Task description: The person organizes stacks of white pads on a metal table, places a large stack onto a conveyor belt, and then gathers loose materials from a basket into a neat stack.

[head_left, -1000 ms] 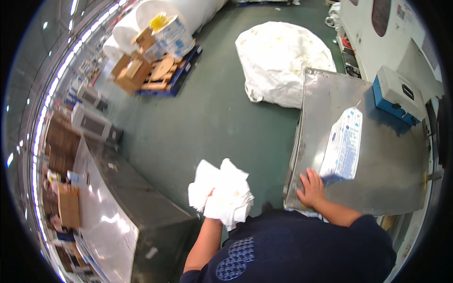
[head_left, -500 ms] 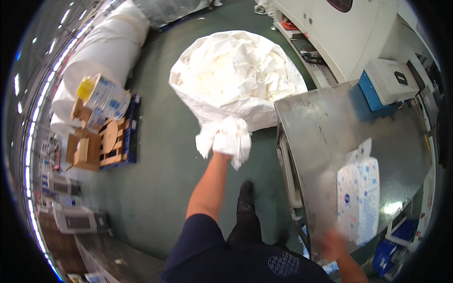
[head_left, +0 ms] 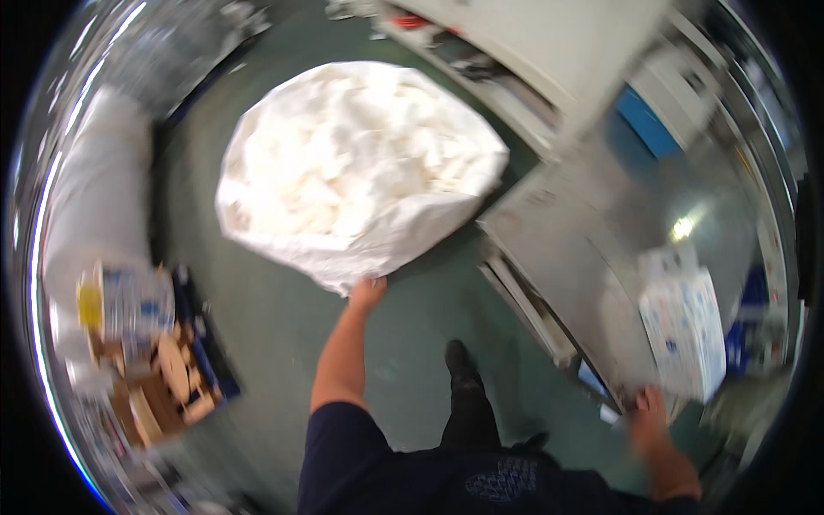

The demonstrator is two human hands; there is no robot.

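My left hand (head_left: 367,294) is at the near edge of a big white bag (head_left: 283,253). Its fingers look curled onto the bag where the edge draws to a point, though blur hides the fingertips. Crumpled white sheet-like scraps (head_left: 360,146) heap up inside the bag. At the near corner of the metal table (head_left: 558,215), my right hand (head_left: 650,414) has its fingers stretched out on the edge, with nothing seen in them. Just beyond those fingers lies a white plastic package (head_left: 684,330) with blue and pink spots.
A blue and white case (head_left: 661,107) stands at the table's far end, beside a pale machine cabinet (head_left: 558,51). Large wrapped rolls (head_left: 99,189) line the left. Near them, a blue pallet (head_left: 206,348) bears a carton (head_left: 146,408) and a clear plastic-wrapped pack (head_left: 137,300).
The white crumpled bundle in my left hand no longer shows apart from the bag. My right hand has come up to the table's edge. The whole view has turned.
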